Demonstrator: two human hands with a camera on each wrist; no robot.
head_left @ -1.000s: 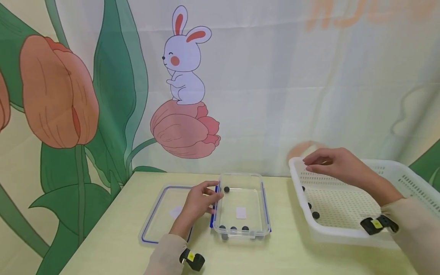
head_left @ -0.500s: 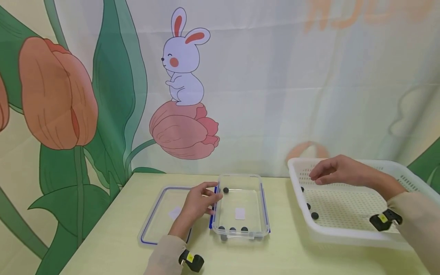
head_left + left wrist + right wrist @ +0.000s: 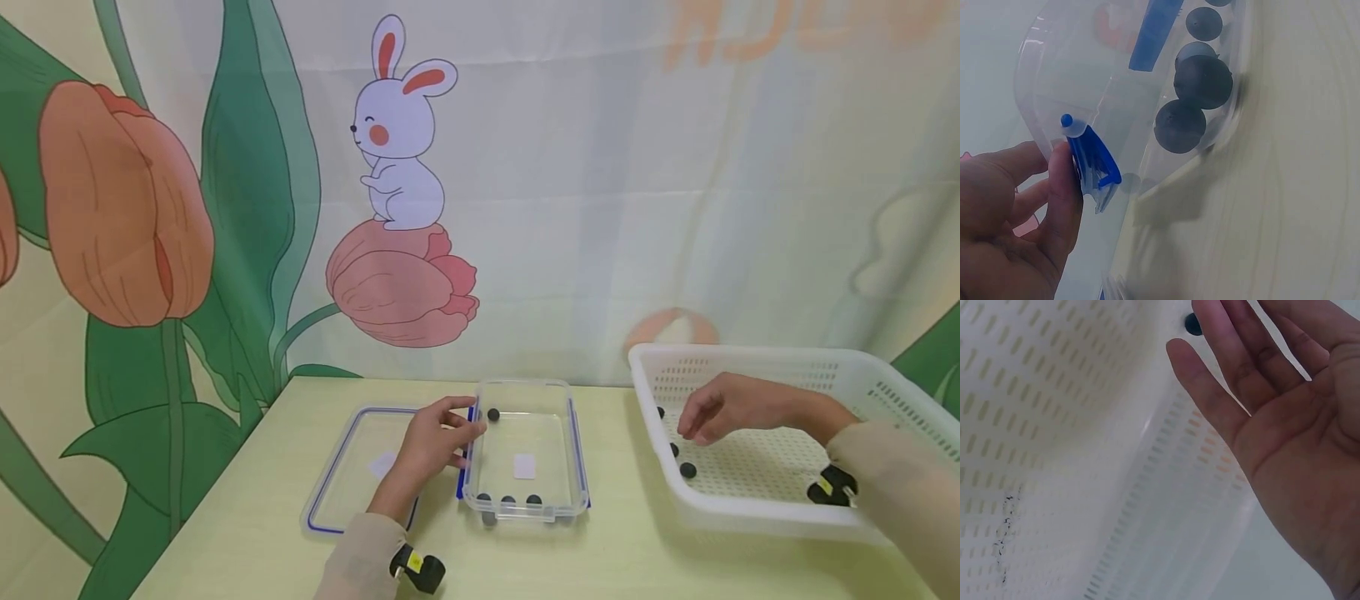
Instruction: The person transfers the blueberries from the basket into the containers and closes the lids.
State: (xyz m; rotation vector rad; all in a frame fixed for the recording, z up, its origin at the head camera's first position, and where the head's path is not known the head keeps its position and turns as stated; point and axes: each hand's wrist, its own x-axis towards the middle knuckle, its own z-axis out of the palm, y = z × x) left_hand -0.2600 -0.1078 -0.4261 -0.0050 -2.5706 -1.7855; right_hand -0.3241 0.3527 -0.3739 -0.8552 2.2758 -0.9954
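Right hand (image 3: 723, 408): fingers (image 3: 1210, 394) straight and slightly spread, palm bare, holding nothing. The hand is inside the white perforated basket (image 3: 757, 508), near its left wall. The fingertips hover just above the dark balls there — one ball (image 3: 687, 470) lies on the basket floor below the hand, another (image 3: 674, 450) sits just beside the wall, and a third (image 3: 661, 412) shows further back along that wall. No contact with any ball is visible. The right wrist view shows one dark ball (image 3: 1192, 324) just past the fingertips.

Left hand (image 3: 435, 442): thumb and fingers (image 3: 1063, 187) curled onto the blue latch (image 3: 1092, 164) on the left wall of the clear plastic container (image 3: 525, 508) — a grip at the rim. The rest of the hand lies over the gap between the container and the clear lid (image 3: 337, 492).

The container stands upright on the pale yellow table (image 3: 247, 533), open at the top. Inside it, three dark balls sit in a row at the near wall (image 3: 508, 501) and one dark ball (image 3: 493, 414) lies at the far left corner. A white label (image 3: 524, 466) is on its floor.

The lid has a blue seal and lies flat on the table, touching or just beside the container's left side. The basket is to the right, apart from the container.

A backdrop with a cartoon rabbit (image 3: 397, 133) and tulips hangs behind the table.
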